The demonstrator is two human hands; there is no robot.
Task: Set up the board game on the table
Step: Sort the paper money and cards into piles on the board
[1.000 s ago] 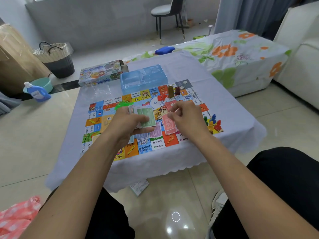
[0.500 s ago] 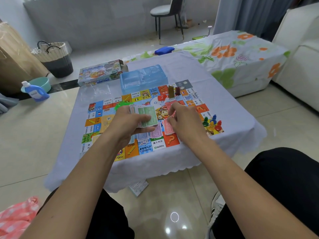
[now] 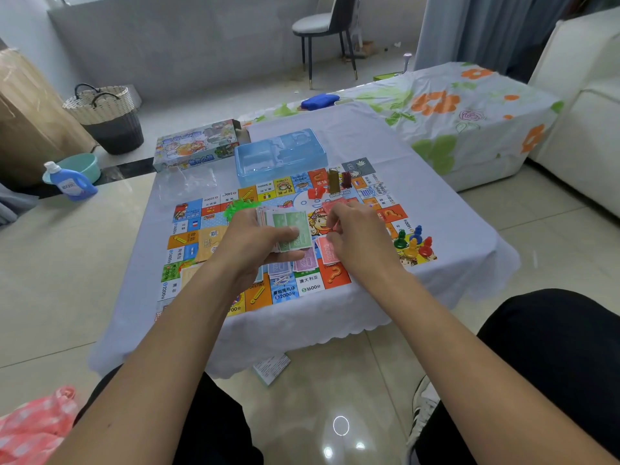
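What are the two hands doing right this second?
Left hand: grips a stack of play money, green note on top.
Right hand: fingers curled, pinching a red note.

The game board (image 3: 214,236) carries printed square values. Just below the left hand (image 3: 250,245): "2000分" and "DESTINY". Below the right hand (image 3: 357,236): "澳大利亚" and "1600分". Far left of the left hand: "2200分". Other print is illegible.

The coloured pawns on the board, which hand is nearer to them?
Right. The right hand hovers just left of the coloured pawns, pinching a red note. The left hand, gripping the stack of notes, is farther left, beyond the right hand.
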